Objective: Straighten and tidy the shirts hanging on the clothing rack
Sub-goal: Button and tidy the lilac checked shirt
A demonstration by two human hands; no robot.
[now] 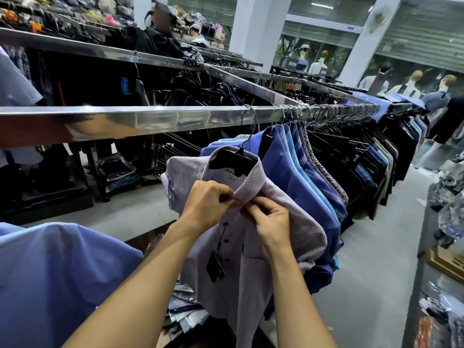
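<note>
A pale lilac checked shirt (296,222) hangs on a black hanger (233,160) from the steel rack rail (155,120), facing me. My left hand (208,204) pinches the left side of the collar at the top button. My right hand (270,219) pinches the placket just under the collar from the right. A black price tag (215,267) dangles from the front. Behind it a row of blue shirts (301,172) and dark shirts (364,156) hangs tightly packed along the rail.
A blue shirt (57,277) lies bunched at lower left. A second rail (100,50) runs above, with another person (160,33) behind it. The grey floor aisle (376,247) runs right of the rack, edged by a table of folded clothes (449,209). Mannequins (411,84) stand far right.
</note>
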